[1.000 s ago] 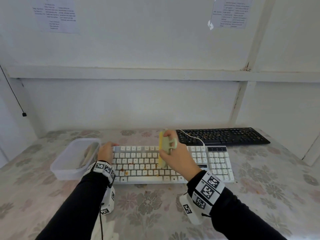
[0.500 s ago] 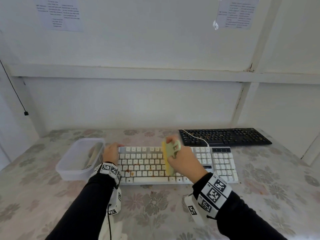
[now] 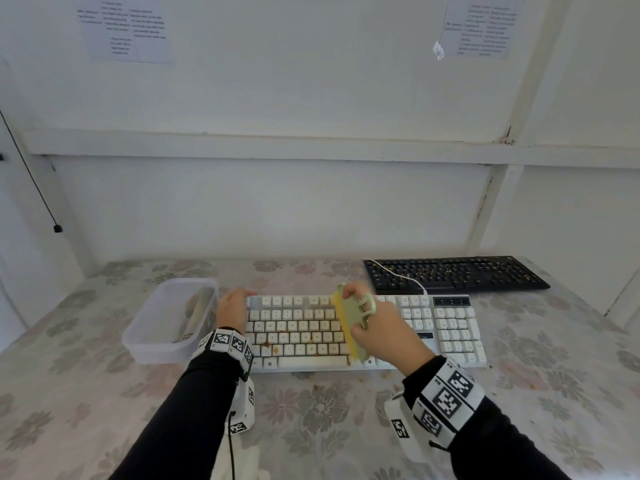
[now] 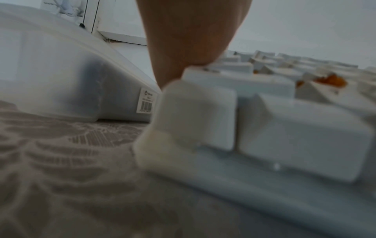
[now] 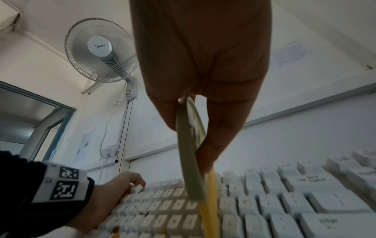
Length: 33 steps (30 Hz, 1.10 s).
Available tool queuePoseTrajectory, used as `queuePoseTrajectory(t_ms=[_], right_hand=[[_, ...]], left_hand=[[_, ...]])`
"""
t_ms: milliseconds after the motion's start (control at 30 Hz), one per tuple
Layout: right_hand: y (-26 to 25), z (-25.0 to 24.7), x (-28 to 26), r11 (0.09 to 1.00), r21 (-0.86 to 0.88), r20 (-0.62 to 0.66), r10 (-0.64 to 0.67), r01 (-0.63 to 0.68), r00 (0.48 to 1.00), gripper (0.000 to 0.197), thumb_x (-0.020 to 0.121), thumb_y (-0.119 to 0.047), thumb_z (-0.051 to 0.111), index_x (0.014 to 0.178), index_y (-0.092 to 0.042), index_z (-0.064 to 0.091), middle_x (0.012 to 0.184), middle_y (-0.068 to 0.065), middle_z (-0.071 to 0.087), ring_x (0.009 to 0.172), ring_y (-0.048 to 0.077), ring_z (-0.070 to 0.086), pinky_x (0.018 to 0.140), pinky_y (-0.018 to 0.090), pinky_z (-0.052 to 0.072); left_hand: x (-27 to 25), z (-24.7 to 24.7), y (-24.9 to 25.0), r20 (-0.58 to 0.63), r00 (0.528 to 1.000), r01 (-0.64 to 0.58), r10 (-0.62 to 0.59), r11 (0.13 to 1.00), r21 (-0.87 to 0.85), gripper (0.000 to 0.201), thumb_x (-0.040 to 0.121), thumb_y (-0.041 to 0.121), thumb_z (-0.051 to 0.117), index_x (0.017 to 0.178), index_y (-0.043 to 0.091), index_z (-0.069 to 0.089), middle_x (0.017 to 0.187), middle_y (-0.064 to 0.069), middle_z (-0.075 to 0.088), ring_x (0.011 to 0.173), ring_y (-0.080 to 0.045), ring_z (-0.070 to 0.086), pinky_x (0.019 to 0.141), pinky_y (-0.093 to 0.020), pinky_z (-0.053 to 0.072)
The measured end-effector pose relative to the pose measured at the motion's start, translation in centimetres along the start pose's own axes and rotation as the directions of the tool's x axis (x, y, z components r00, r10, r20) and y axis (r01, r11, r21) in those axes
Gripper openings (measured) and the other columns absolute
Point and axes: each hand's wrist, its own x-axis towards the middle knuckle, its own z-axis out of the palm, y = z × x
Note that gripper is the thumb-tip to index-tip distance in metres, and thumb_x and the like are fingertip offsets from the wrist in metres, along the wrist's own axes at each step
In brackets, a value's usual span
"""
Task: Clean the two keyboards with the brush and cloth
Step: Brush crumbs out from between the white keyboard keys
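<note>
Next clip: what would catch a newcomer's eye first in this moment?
The right hand grips a green brush with yellow bristles, set across the middle of the white keyboard, whose lower left keys carry orange-brown stains. The left hand rests on that keyboard's left end, beside a clear plastic tub. Behind, at the right, a black keyboard is dotted with crumbs.

White keyboard (image 3: 446,327): matt plastic, stained orange. Left of it, frosted translucent plastic tub (image 3: 152,327). Desk (image 3: 311,427): floral patterned cloth.
</note>
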Motion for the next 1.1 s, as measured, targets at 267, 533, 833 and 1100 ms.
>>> queuePoseTrajectory(t_ms=[267, 533, 833, 1100], right_hand=[[0.3, 1.3, -1.0, 0.998, 0.045, -0.002, -0.037, 0.037, 0.999, 0.042, 0.085, 0.004, 0.044, 0.108, -0.030, 0.038, 0.050, -0.006, 0.037, 0.035, 0.007, 0.038, 0.037, 0.016, 0.030], [1.0, -0.5, -0.9, 0.995, 0.099, -0.114, 0.039, -0.027, 0.993, 0.046, 0.086, 0.003, 0.047, 0.104, -0.037, 0.032, 0.058, -0.002, 0.043, 0.033, 0.005, 0.038, 0.034, 0.014, 0.031], [2.2, -0.7, -1.9, 0.994, 0.031, 0.026, 0.103, -0.104, 0.994, 0.046, 0.084, 0.003, 0.043, 0.104, -0.037, 0.032, 0.053, -0.003, 0.036, 0.037, 0.006, 0.032, 0.036, 0.015, 0.030], [0.9, -0.8, -0.7, 0.993, 0.121, -0.182, 0.022, 0.001, 0.983, 0.042, 0.089, 0.000, 0.049, 0.107, -0.033, 0.031, 0.059, -0.002, 0.047, 0.035, 0.006, 0.043, 0.034, 0.014, 0.032]], left_hand=[[-0.5, 0.5, -0.1, -0.011, 0.999, -0.044, 0.044, 0.998, 0.039, 0.029, 0.096, 0.012, 0.037, 0.087, 0.008, 0.064, 0.074, -0.004, 0.058, 0.060, -0.013, 0.051, 0.049, -0.018, 0.039], [-0.5, 0.3, -0.1, 0.005, 0.998, -0.067, 0.066, 0.992, 0.109, 0.026, 0.097, 0.010, 0.038, 0.084, 0.013, 0.060, 0.072, 0.006, 0.052, 0.062, -0.006, 0.047, 0.051, -0.013, 0.034], [-0.5, 0.6, -0.3, -0.003, 0.993, -0.116, 0.119, 0.971, 0.209, 0.023, 0.098, 0.007, 0.037, 0.089, 0.011, 0.058, 0.077, 0.004, 0.051, 0.065, -0.001, 0.044, 0.051, -0.011, 0.029], [0.2, 0.2, -0.2, 0.005, 0.998, -0.056, 0.056, 0.992, 0.114, 0.017, 0.096, 0.009, 0.041, 0.091, 0.017, 0.055, 0.076, 0.007, 0.046, 0.065, 0.004, 0.036, 0.055, -0.003, 0.031]])
